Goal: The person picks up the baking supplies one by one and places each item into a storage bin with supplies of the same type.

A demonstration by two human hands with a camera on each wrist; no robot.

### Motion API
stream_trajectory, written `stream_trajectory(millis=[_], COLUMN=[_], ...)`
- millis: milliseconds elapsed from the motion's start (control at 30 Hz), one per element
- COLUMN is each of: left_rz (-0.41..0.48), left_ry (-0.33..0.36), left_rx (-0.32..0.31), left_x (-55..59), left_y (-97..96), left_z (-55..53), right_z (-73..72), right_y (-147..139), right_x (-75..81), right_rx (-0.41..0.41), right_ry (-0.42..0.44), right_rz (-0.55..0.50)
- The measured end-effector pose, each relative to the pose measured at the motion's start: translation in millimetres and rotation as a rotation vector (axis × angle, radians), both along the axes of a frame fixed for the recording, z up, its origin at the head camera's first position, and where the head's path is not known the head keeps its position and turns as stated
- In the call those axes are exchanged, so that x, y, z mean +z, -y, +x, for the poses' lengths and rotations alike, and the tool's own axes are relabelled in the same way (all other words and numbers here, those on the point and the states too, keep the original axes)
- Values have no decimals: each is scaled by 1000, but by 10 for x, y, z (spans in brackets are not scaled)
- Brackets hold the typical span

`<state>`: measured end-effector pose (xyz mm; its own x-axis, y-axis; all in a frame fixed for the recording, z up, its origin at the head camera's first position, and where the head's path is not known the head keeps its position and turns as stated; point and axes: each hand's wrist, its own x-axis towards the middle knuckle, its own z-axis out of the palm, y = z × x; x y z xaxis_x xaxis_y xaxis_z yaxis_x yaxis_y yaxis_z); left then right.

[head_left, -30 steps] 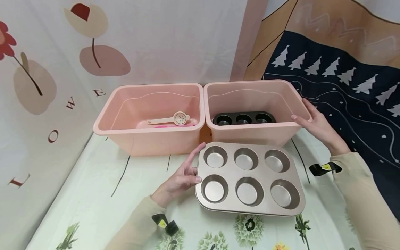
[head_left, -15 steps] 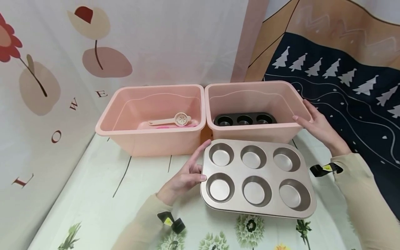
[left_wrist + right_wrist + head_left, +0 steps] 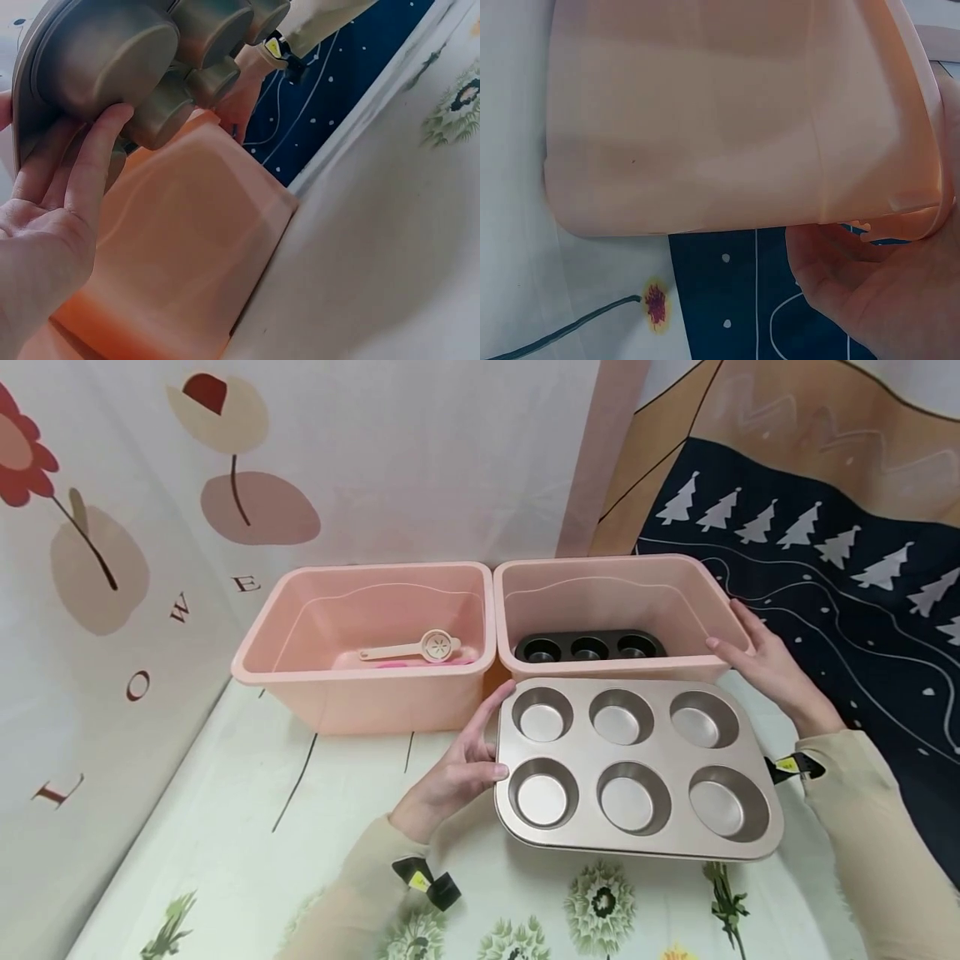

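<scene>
My left hand (image 3: 465, 768) grips the left edge of a champagne-coloured muffin tin (image 3: 587, 753) with six round cups. Its thumb lies on top, and in the left wrist view the fingers (image 3: 90, 165) spread under the cups. The tin is held above the table, overlapping the front of the right pink bin (image 3: 600, 667) in the head view. My right hand (image 3: 776, 664) holds that bin's right front corner, thumb over the rim and fingers outside. A black muffin pan (image 3: 589, 646) lies inside this bin, its nearer part hidden by the front wall.
Beside it stands the left pink bin (image 3: 360, 702), holding a cream egg separator (image 3: 420, 647) and something bright pink low down. A flower-print cloth (image 3: 330, 827) covers the table. Printed fabric hangs behind, and a navy tree-print cloth (image 3: 825, 602) is at the right.
My left hand has moved right and slightly away from me with the muffin tin, which rises and now overlaps more of the right bin's front. My right hand keeps its hold on the corner.
</scene>
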<state>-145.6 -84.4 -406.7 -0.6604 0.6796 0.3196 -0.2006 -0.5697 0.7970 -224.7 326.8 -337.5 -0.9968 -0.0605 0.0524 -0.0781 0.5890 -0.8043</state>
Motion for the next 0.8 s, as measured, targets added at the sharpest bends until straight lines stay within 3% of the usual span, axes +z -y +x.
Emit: stream_trajectory(millis=[300, 800], left_rz=[37, -6], left_ry=[11, -31], left_rx=[10, 3], left_x=[-9, 54], left_y=[-32, -95], left_z=[-9, 15], right_z=[14, -4], right_y=[9, -2], right_x=[-2, -16], right_rx=[3, -2], right_ry=[-18, -20], right_rz=[2, 5])
